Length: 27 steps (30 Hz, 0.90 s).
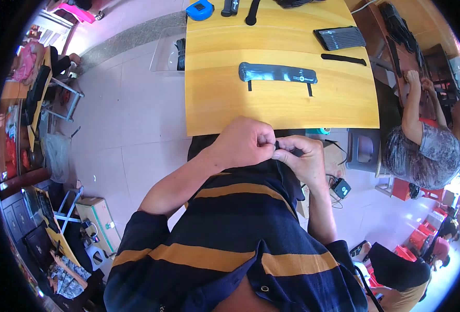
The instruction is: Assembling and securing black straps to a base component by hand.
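Just in front of the table's near edge, my left hand (247, 138) and my right hand (303, 154) meet, fingers closed in a pinch. Between the fingertips is a small black piece (277, 146), mostly hidden; its kind is not clear. On the yellow wooden table (214, 104) ahead lies a long flat package in shiny dark plastic (277, 73). Two short black strips stick out from its near side. Farther right are a second plastic-wrapped bundle of black strips (340, 38) and a single black strap (343, 59).
A blue tape measure (200, 10) and black straps (251, 14) lie at the table's far edge. Left of it stands a clear plastic bin (160, 61) holding a black bundle. A grey stool (362, 151) stands at right, near a co-worker (426, 148) seated at another table.
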### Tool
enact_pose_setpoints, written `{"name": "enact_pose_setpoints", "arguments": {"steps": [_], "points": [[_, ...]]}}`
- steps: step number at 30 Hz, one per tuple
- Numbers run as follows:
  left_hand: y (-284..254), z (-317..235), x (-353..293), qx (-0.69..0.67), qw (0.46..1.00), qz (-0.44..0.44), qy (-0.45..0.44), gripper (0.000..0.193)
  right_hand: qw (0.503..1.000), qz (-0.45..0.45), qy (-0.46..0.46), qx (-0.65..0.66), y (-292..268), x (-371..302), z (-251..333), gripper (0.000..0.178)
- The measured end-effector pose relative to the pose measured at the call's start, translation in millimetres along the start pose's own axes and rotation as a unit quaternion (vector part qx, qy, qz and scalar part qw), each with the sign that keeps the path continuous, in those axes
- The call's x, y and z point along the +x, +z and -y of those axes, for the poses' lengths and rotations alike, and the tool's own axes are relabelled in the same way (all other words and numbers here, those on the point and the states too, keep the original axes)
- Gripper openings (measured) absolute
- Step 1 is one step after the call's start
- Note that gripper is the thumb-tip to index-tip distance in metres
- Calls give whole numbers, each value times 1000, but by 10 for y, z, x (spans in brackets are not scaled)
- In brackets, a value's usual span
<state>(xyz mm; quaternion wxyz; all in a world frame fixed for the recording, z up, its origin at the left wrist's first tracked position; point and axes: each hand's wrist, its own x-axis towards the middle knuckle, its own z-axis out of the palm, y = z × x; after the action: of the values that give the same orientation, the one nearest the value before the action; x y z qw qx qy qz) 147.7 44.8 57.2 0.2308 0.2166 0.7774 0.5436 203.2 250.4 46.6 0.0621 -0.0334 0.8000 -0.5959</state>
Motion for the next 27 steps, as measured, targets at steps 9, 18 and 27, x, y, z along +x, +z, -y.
{"name": "enact_pose_setpoints", "arguments": {"steps": [9, 18, 27], "points": [[-13, 111, -7, -47, 999, 14, -12, 3, 1000, 5, 7, -7, 54, 5, 3, 24], [68, 249, -51, -136, 990, 9, -31, 3, 999, -2, -26, -37, 121, 0, 30, 24], [118, 253, -131, 0, 998, -64, -2, 3, 993, -10, -69, -94, 224, 12, -7, 25]]}}
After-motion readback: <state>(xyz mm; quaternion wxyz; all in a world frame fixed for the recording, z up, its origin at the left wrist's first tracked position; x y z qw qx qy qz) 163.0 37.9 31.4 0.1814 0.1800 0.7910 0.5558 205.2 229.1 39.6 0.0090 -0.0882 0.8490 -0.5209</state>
